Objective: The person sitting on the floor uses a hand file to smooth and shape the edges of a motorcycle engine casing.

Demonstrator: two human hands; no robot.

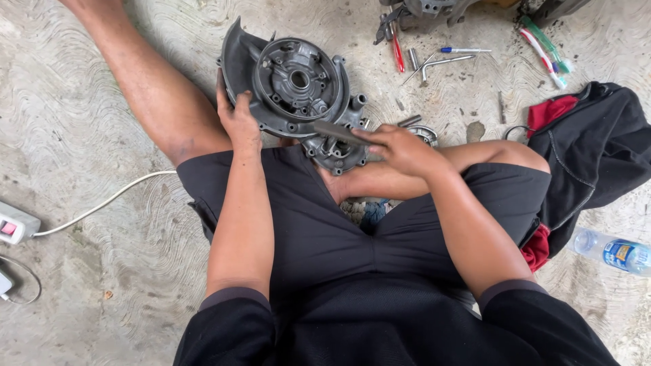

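Observation:
A grey metal engine casing with a round bore in its middle rests against my legs on the concrete floor. My left hand grips its left rim and holds it steady. My right hand is closed around a dark metal rod-shaped tool whose tip reaches onto the casing's lower right part. I sit on the floor in black shorts, with my right foot tucked under the casing.
Pliers with red handles, metal hex keys, a blue pen and two toothbrushes lie beyond the casing. Black and red cloths and a plastic water bottle are on the right. A white power strip with its cable is at left.

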